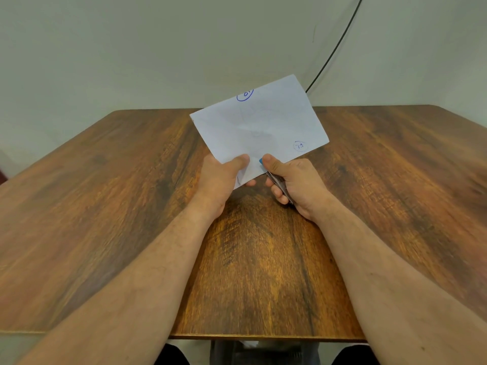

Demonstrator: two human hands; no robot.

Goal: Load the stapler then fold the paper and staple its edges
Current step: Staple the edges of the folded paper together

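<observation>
Left hand [224, 175] fingers pinching paper [259, 127] edge, right hand [295, 180] gripping stapler [276, 180] there

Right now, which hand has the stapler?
The right hand grips the stapler, blue tip showing. The left hand only pinches the paper.

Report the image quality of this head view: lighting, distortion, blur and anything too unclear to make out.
Head view: soft, even light with no harsh glare on the table; wide-angle lens bows the table edges and stretches the forearms; the paper is sharp enough to show blue circled marks, unreadable; the stapler in the right hand is blurred and mostly hidden; the left hand pinches the paper.
</observation>
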